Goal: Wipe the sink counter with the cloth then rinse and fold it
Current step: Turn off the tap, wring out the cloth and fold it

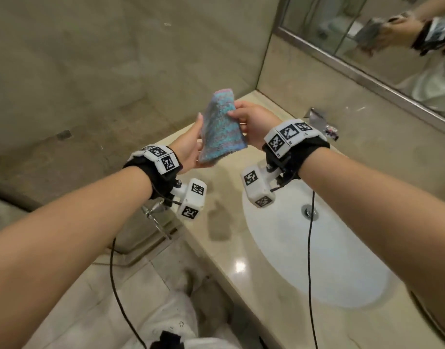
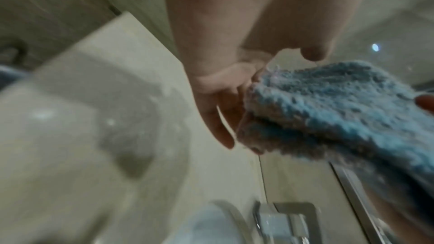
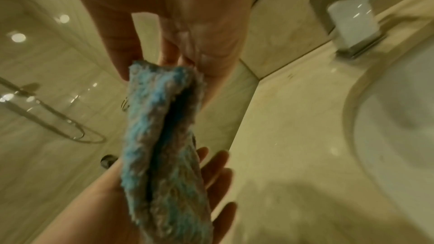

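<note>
A folded blue-and-grey fluffy cloth [image 1: 220,129] is held in the air above the beige sink counter [image 1: 224,222], left of the white basin [image 1: 317,260]. My left hand [image 1: 193,142] lies flat against the cloth's left side, fingers straight, palm supporting it. My right hand [image 1: 240,118] pinches the cloth's right edge between thumb and fingers. The right wrist view shows the cloth [image 3: 162,146] doubled over, its upper end in my right hand [image 3: 164,47] and my left hand's fingers [image 3: 216,173] spread under it. In the left wrist view the cloth [image 2: 340,114] leans on my left hand [image 2: 218,110].
A chrome faucet [image 1: 319,122] stands at the wall behind the basin, whose drain [image 1: 309,212] shows. A mirror [image 1: 392,46] runs along the right wall. A glass shower partition with a metal handle [image 1: 156,217] borders the counter's left end. Cables hang from both wrists.
</note>
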`<state>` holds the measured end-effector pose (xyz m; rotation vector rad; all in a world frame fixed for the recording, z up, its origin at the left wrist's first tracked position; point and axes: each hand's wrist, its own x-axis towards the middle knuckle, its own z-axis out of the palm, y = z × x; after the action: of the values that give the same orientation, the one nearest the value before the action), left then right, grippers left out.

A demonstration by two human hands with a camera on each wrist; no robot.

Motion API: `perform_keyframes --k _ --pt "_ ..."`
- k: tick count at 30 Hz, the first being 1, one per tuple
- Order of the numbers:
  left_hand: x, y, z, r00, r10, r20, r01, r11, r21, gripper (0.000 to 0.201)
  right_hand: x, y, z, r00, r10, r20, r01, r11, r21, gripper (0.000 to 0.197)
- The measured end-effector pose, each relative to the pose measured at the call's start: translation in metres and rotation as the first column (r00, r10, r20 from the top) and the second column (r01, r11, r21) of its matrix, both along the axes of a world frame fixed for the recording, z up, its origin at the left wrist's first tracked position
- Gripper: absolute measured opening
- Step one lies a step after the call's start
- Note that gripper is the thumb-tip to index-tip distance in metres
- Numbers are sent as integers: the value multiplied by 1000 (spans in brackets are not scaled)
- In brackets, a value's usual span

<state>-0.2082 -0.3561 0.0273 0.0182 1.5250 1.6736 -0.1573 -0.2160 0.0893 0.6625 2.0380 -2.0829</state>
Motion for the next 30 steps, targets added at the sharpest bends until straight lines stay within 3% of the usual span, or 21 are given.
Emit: perform_keyframes --k 3,7,12,16,24,30 --pt "5 31 9 998 -60 -34 62 996 57 23 31 36 7 992 -123 -13 123 992 -24 22" --pt "15 84 16 961 -240 -140 247 969 31 14 83 88 10 939 -343 28 343 939 23 27" --pt "57 163 23 840 -519 -157 530 848 31 19 161 141 11 829 -557 52 556 831 33 21" --pt "110 220 25 747 -649 -143 660 749 49 37 231 170 8 714 -696 80 695 718 38 22" --pt "247 315 11 497 -852 -164 860 509 -40 45 381 221 -13 460 -874 157 881 471 40 35" --pt "332 373 -8 460 -869 -184 878 476 -48 39 460 264 -23 307 -939 153 940 325 107 37"
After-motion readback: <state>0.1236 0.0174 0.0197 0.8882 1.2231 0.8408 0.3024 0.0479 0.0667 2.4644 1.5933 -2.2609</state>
